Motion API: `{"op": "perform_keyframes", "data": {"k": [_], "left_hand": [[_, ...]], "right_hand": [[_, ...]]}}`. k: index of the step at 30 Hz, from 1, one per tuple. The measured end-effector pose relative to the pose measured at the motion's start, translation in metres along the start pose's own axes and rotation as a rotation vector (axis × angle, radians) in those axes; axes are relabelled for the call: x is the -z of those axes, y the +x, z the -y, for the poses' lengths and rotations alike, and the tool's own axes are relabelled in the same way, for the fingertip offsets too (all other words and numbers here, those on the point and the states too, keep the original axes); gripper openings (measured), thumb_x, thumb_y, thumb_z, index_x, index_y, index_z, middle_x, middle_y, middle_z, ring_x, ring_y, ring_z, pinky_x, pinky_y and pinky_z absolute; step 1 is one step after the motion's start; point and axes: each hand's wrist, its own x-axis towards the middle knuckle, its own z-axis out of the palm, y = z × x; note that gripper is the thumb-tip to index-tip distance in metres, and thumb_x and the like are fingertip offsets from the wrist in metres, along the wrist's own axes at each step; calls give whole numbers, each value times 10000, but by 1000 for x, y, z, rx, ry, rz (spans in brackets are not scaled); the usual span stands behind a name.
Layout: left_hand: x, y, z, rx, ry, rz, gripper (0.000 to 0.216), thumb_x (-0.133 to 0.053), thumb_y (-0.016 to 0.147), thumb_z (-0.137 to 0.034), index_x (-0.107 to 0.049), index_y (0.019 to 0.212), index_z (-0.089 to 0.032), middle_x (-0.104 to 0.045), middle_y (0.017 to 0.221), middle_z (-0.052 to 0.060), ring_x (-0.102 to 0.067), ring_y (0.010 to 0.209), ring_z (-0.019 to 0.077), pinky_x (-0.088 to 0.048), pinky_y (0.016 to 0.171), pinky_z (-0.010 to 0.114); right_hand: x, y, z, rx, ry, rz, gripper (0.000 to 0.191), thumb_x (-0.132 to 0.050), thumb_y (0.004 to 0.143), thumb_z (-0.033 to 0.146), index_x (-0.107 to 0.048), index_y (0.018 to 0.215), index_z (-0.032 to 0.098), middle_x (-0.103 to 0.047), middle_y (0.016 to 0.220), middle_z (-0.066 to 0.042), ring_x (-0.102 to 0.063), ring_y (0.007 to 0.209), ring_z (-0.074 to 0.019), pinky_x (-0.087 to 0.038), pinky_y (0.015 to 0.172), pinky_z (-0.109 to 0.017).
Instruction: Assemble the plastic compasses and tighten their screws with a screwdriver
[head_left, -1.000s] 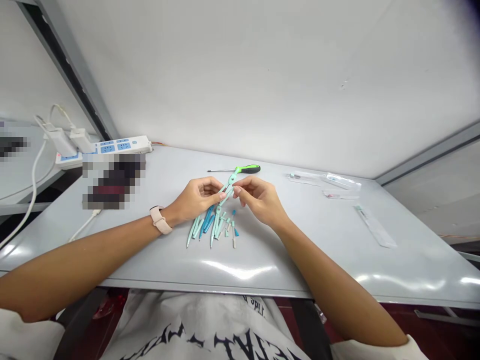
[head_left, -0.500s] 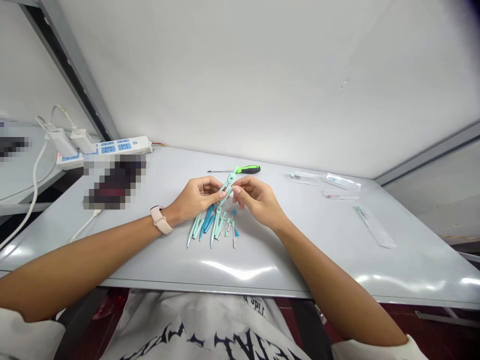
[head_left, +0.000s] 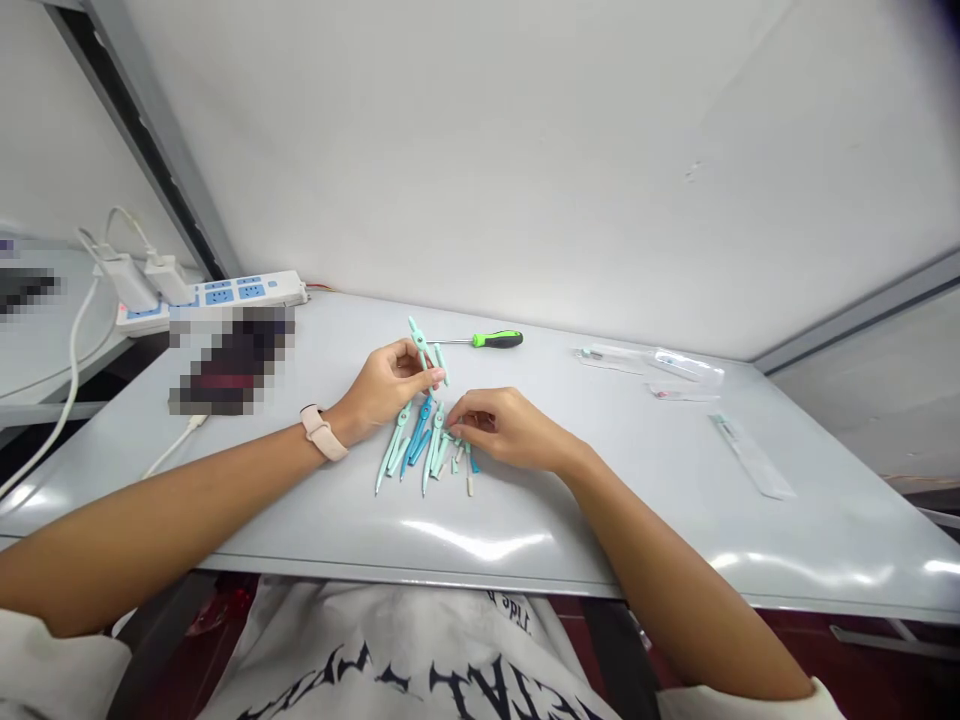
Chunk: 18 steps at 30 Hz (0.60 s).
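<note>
A person's left hand (head_left: 390,385) grips a mint-green drawing compass (head_left: 424,350), raised just above a white counter (head_left: 675,530), fingers closed around its legs. The right hand (head_left: 510,430), fingers curled downward, sits over a loose pile of teal and blue compass parts (head_left: 427,450), though whether it pinches a piece cannot be told. A green-handled screwdriver (head_left: 495,339) lies just beyond, and a power strip (head_left: 225,295) sits at the far left.
</note>
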Motion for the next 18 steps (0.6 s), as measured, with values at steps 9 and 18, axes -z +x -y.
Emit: {"op": "perform_keyframes", "data": {"k": [9, 18], "left_hand": [[0, 0, -3, 26, 5, -16, 375, -895, 673, -385, -640, 831, -160, -679, 765, 15, -637, 711, 165, -520, 660, 308], [1, 1, -2, 51, -63, -4, 405, -905, 673, -360, -581, 826, -170, -664, 735, 0, -660, 671, 158, -508, 608, 285]], "right_hand": [[-3, 0, -1, 8, -88, 12, 111, -629, 911, 140, -718, 880, 199, -644, 781, -6, -530, 658, -132, -426, 661, -283], [-5, 0, -2, 16, -128, -2, 114, -560, 958, 165, -639, 883, 195, -615, 904, -42, -548, 759, -164, -442, 713, -310]]}}
